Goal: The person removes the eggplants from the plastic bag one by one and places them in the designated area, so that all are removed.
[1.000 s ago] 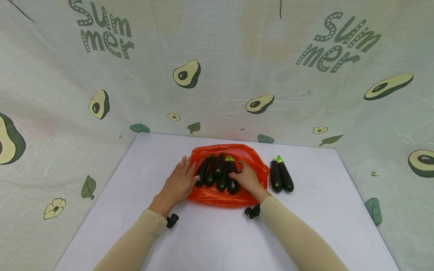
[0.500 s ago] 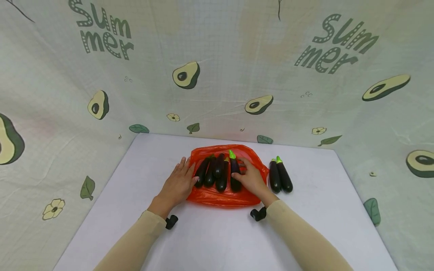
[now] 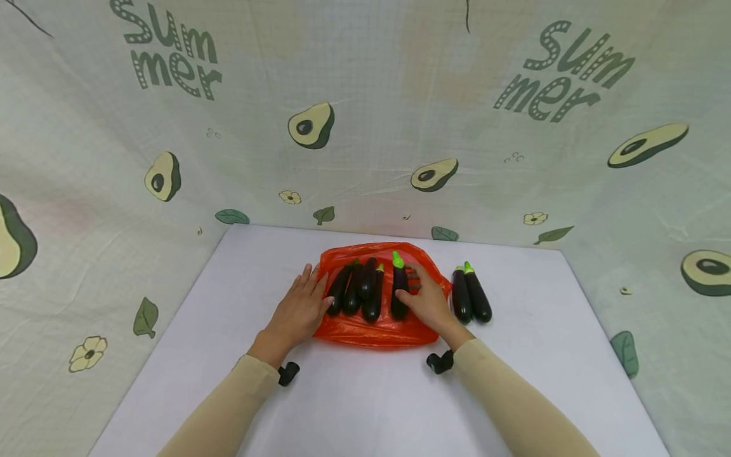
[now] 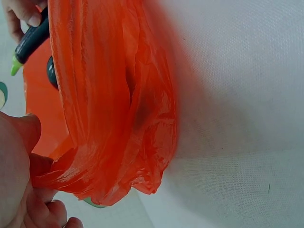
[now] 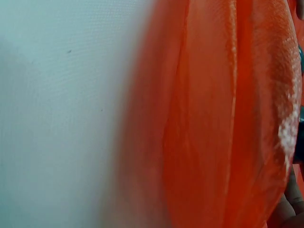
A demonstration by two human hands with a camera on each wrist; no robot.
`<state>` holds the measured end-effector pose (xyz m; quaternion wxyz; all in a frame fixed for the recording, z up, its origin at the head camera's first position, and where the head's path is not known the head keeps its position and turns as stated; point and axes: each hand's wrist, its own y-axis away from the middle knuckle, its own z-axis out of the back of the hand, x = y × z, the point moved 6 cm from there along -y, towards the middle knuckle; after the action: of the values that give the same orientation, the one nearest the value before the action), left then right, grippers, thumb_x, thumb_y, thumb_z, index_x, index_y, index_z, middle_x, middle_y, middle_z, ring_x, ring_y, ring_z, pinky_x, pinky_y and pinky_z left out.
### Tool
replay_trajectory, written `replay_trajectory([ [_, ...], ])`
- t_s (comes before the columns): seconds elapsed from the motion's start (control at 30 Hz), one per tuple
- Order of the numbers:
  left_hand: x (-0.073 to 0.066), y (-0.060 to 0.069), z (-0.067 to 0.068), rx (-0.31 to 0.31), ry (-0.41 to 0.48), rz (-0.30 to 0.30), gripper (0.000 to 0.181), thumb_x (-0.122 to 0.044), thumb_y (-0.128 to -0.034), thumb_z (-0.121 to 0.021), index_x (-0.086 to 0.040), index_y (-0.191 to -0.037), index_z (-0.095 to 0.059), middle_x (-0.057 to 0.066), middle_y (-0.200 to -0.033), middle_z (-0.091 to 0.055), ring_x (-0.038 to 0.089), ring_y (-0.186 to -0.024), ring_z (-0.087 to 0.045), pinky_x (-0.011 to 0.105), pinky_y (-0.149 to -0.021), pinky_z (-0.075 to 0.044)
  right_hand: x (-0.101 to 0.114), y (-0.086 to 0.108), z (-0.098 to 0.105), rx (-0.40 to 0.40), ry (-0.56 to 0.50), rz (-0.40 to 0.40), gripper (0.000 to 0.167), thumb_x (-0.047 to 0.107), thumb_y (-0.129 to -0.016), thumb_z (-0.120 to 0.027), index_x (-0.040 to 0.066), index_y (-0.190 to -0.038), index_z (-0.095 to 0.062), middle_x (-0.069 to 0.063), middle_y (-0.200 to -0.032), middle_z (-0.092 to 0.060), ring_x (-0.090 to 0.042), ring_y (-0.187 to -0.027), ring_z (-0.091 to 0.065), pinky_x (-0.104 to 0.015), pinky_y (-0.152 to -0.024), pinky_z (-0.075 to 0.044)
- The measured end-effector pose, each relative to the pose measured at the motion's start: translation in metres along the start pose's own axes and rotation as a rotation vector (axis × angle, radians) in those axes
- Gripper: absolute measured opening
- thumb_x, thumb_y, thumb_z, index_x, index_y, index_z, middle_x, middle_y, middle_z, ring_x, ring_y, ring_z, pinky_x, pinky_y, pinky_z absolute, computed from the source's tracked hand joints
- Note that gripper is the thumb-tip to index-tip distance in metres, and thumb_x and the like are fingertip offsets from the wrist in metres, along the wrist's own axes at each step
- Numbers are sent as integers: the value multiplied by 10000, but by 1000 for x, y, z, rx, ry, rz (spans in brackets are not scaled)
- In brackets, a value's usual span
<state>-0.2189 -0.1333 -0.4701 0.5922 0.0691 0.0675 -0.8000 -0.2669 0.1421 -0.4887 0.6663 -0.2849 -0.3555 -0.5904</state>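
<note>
An opened red plastic bag lies on the white table with several eggplants side by side on it. My left hand is at the bag's left edge; in the left wrist view its thumb and fingers hold the bag's rim between them. My right hand grips one eggplant with a bright green stem, thumb on one side and fingers on the other. This eggplant stands apart from the row. In the right wrist view the bag's side hides most of the hand.
Two more eggplants lie outside the bag, just right of it on the white table. A printed cloth hangs behind the table and along its sides. Black wrist cameras sit under both wrists.
My right hand has taken hold of the rightmost eggplant in the row and shifted it right, away from the others. The left hand has stayed at the bag's edge.
</note>
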Motion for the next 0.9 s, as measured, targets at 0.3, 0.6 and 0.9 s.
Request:
replay_trajectory([
  [0.3, 0, 0, -1, -6, 11, -2, 695, -377, -1107, -534, 3, -1644, -308, 220, -1737, -220, 396, -1639, -106, 550, -1317, -185, -4, 2, 2, 2, -80, 4, 721, 206, -999, -728, 219, -1622, -364, -149, -1552, -524, -399, -1352, -604, -567, -1073, -542],
  [0.6, 0, 1, -2, -5, 19, -6, 696, -375, -1111, -529, 3, -1647, -298, 218, -1740, -208, 391, -1641, -91, 550, -1318, -169, -1, 8, 11, -33, -42, 15, 704, 260, -1009, -729, 359, -1619, -391, -132, -1531, -558, -401, -1281, -653, -554, -1005, -590],
  [0.9, 0, 0, 2, 1, 28, -13, 693, -368, -1109, -536, 20, -1638, -310, 232, -1732, -218, 404, -1636, -99, 555, -1314, -171, 4, 14, 21, -39, -57, 26, 683, 260, -1005, -733, 334, -1606, -417, -117, -1514, -579, -372, -1261, -669, -538, -993, -600],
])
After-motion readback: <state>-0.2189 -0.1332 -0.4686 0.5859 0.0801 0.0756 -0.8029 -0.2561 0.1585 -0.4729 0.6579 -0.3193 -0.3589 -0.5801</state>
